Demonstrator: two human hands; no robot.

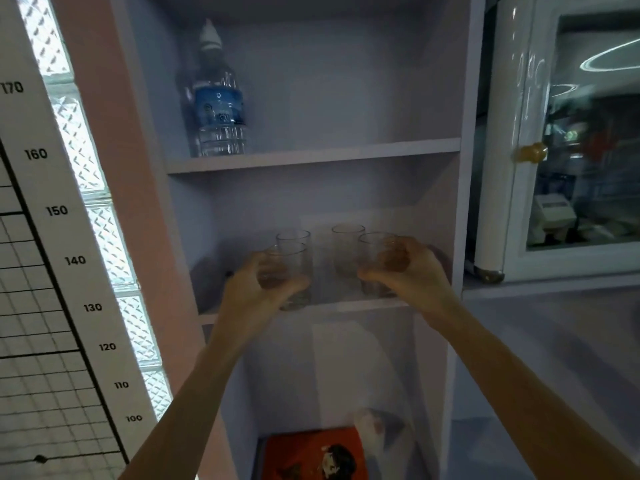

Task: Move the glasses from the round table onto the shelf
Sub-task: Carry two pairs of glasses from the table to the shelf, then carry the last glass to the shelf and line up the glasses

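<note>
My left hand (258, 289) grips a clear drinking glass (294, 268) at the front left of the middle shelf (346, 307); its base is level with the shelf's front edge. My right hand (412, 271) grips a second clear glass (375, 251) at the front right of the same shelf. Two more clear glasses stand further back on that shelf, one (293, 237) behind the left glass and one (347, 244) behind the right glass. The round table is out of view.
A water bottle (220, 98) with a blue label stands on the upper shelf (311, 157). An orange book (317, 455) and a pale object lie on the lowest shelf. A white glass-door cabinet (561, 140) is at the right; a height chart (55, 237) at the left.
</note>
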